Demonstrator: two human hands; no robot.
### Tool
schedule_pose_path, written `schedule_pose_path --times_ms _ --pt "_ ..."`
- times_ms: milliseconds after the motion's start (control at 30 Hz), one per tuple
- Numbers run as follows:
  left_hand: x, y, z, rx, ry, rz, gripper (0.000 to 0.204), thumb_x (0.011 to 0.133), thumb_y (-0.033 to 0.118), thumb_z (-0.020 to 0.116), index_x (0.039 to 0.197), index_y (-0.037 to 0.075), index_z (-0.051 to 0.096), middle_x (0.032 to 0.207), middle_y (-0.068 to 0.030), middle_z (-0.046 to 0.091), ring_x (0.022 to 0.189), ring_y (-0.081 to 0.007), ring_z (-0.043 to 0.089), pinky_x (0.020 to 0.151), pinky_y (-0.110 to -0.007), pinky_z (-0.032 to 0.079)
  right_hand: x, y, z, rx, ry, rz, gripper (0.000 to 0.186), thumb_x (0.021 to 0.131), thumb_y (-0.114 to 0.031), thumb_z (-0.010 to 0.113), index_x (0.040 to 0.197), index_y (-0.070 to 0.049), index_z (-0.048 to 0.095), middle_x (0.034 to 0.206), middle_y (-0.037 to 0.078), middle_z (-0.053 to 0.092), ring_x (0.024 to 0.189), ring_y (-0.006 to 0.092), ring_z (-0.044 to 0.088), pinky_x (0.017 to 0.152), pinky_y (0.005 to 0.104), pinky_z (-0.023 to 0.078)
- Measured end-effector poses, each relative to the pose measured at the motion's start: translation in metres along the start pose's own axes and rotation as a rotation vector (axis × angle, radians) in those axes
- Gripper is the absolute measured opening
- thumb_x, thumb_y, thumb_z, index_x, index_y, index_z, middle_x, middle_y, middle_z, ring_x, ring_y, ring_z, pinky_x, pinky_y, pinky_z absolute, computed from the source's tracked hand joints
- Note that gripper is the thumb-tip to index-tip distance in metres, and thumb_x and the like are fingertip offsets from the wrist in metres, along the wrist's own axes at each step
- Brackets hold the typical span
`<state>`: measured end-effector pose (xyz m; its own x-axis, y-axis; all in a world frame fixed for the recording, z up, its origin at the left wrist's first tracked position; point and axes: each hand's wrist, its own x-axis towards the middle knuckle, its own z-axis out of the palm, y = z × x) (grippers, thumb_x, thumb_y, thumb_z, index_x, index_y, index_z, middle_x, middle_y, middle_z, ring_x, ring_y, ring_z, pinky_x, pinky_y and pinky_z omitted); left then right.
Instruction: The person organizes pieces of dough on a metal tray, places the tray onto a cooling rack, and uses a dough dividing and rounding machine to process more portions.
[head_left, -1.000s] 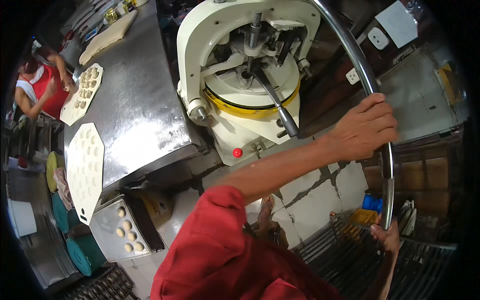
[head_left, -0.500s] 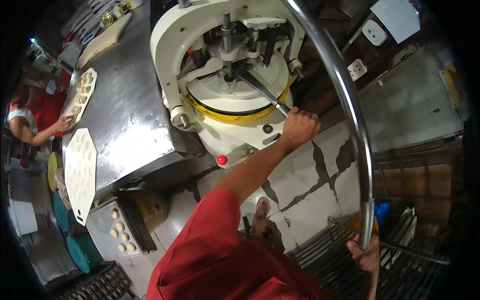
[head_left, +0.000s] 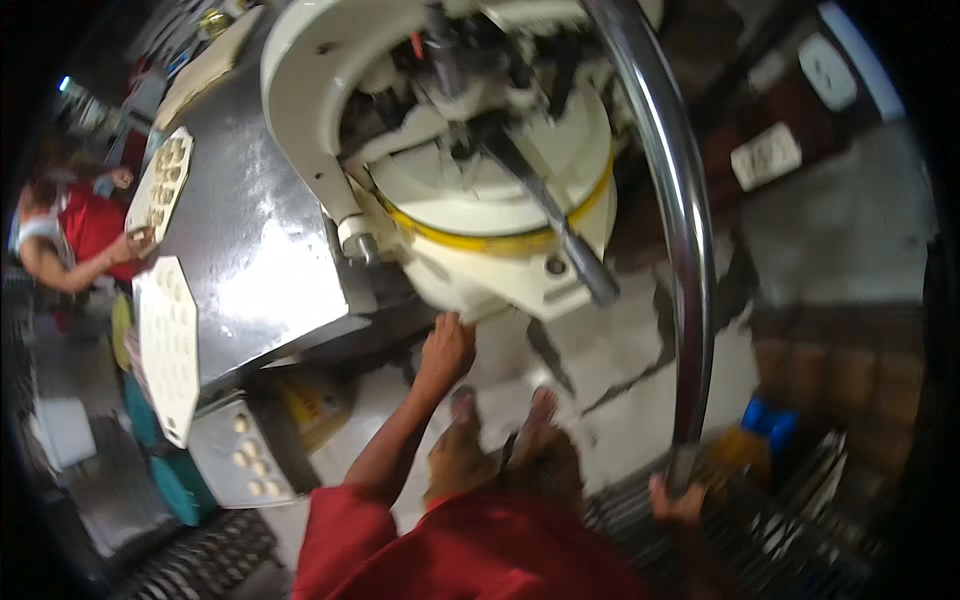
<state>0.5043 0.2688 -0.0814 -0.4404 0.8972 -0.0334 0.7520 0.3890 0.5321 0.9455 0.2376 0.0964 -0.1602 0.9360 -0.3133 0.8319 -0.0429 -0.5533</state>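
Note:
A cream machine (head_left: pixel 305 105) with a yellow ring (head_left: pixel 465 235) and a short black-handled lever (head_left: pixel 585 265) stands before me. My left hand (head_left: pixel 450 348) is closed at the machine's lower front, below that lever; what its fingers hold, if anything, is hidden. My right hand (head_left: pixel 678 500) grips the lower end of a long curved steel bar (head_left: pixel 675 170) at the right. Motion blurs the picture.
A steel table (head_left: pixel 245 200) holds moulded trays (head_left: pixel 165 350), one with dough pieces. A person in red (head_left: pixel 90 225) works beside it. A baking tray (head_left: pixel 215 455) with dough rounds stands below. Metal racks (head_left: pixel 780 540) are at the lower right; my feet (head_left: pixel 540 405) are on tiles.
Half a second ago my left hand held the short lever; it has let go and moved down and left. The red knob seen earlier is hidden. The view has shifted.

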Motion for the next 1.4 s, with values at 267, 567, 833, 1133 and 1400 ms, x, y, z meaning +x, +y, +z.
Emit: schedule_pose_path --times_ms 267,567,833,1133,1400 --pt "0.055 0.008 -0.014 0.376 -0.801 -0.225 0.03 0.083 0.026 0.07 0.099 0.002 0.076 0.101 -0.0225 0.073 0.095 -0.038 0.073 0.084 -0.044 0.059 -0.005 -0.025 0.001 0.197 -0.033 0.148 0.025 0.078 -0.01 0.079 0.093 0.002 0.063 0.078 0.008 0.064 0.071 0.018 0.062 0.063 0.0353 0.051" --pt "0.036 -0.032 -0.016 0.39 -0.774 -0.207 0.021 0.082 0.008 0.064 0.098 0.001 0.075 0.103 -0.0217 0.073 0.097 -0.0353 0.073 0.086 -0.045 0.059 -0.02 0.025 0.02 -0.579 -0.205 0.395 0.035 0.077 -0.035 0.072 0.099 -0.008 0.067 0.091 0.009 0.069 0.08 0.0273 0.067 0.075 0.0412 0.054" --pt "-0.037 -0.192 0.046 0.341 -0.597 -0.186 0.027 0.088 0.02 0.059 0.11 0.005 0.066 0.103 -0.022 0.071 0.103 -0.0407 0.069 0.087 -0.05 0.056 -0.031 0.067 0.018 0.13 0.025 0.288 0.035 0.086 -0.04 0.064 0.099 -0.007 0.061 0.089 0.008 0.065 0.072 0.0228 0.059 0.067 0.0384 0.049" --pt "-0.036 -0.196 0.047 0.304 -0.564 -0.148 0.027 0.086 0.024 0.062 0.107 0.007 0.062 0.106 -0.021 0.069 0.101 -0.0401 0.068 0.09 -0.05 0.053 -0.05 0.129 0.023 0.874 0.043 0.344 0.039 0.096 -0.045 0.056 0.099 -0.006 0.056 0.087 0.007 0.06 0.062 0.0177 0.05 0.057 0.0351 0.043" --pt "-0.035 -0.186 0.032 0.268 -0.496 -0.112 0.025 0.086 0.024 0.062 0.105 0.008 0.061 0.101 -0.0206 0.069 0.099 -0.041 0.068 0.087 -0.051 0.054 -0.049 0.104 0.016 2.317 -0.195 0.477 0.043 0.102 -0.048 0.051 0.103 -0.005 0.055 0.093 0.007 0.06 0.067 0.0177 0.051 0.06 0.0353 0.044"
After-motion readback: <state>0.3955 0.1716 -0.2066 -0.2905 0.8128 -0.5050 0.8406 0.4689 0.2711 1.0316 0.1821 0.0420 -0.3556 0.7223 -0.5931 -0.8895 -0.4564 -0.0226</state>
